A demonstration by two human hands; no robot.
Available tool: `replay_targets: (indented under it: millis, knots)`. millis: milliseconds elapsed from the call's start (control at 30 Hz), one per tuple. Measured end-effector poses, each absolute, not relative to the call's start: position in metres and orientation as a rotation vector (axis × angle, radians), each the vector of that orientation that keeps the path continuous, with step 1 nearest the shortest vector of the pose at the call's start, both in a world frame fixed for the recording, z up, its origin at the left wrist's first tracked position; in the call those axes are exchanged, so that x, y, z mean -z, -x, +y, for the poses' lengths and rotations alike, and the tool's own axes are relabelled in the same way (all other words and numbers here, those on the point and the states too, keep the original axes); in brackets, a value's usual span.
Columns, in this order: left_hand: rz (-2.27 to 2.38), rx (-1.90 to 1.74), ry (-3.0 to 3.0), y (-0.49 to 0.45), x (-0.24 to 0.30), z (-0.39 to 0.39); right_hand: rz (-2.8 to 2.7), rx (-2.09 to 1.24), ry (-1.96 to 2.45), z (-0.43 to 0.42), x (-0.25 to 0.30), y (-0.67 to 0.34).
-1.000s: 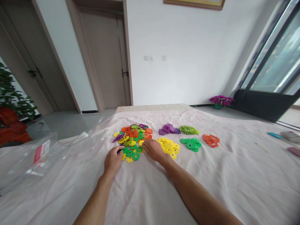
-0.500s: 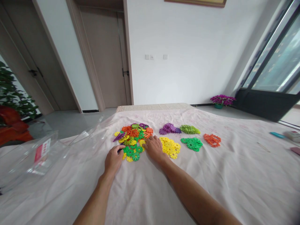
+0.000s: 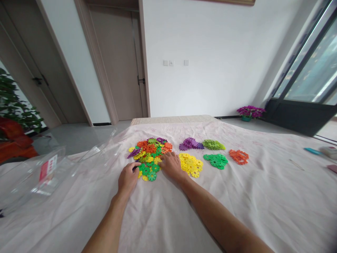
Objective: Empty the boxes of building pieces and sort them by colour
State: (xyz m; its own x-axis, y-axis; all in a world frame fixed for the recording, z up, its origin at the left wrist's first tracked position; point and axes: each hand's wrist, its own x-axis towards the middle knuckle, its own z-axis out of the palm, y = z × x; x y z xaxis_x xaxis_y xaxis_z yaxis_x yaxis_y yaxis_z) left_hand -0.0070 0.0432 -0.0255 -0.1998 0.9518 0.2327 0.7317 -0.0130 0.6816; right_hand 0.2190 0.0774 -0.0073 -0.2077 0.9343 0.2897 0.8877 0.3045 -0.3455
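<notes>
A mixed pile of plastic snowflake discs (image 3: 150, 149) in orange, yellow, green and purple lies on the cloth in front of me. My left hand (image 3: 128, 175) rests at the pile's near left edge, its fingers curled. Something dark shows between thumb and forefinger, too small to name. My right hand (image 3: 170, 164) lies palm down at the pile's right side, fingers stretched over the discs; its fingertips touch pieces near a yellow disc (image 3: 157, 160). Just right of that hand sits a group of yellow discs (image 3: 191, 164).
Further right lie separate groups: purple discs (image 3: 190, 143), light green discs (image 3: 213, 144), green discs (image 3: 216, 161) and orange discs (image 3: 238, 157). A clear plastic bag (image 3: 52, 179) with a red label spreads at left. A thin stick (image 3: 296, 164) and a blue object (image 3: 312, 151) lie right.
My right hand has shifted slightly left over the mixed pile. My left hand stays almost where it was, and the sorted groups look unchanged.
</notes>
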Motion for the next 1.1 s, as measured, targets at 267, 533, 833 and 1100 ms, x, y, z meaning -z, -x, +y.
replay_targets:
  millis: [267,533,833,1100]
  knots:
    - [1.964,-1.019,-1.761,0.007,0.026,0.043,-2.034,-0.262,1.517,0.079,0.006,-0.218]
    - [1.939,-1.055,-1.779,0.009,0.030,0.045,-1.994,-0.188,1.630,0.090,-0.035,-0.267]
    - [1.960,-1.028,-1.760,0.007,0.025,0.043,-2.128,-0.202,1.874,0.094,-0.060,-0.330]
    - [1.945,-1.043,-1.777,0.010,0.031,0.046,-2.400,-0.316,1.404,0.074,-0.040,-0.255]
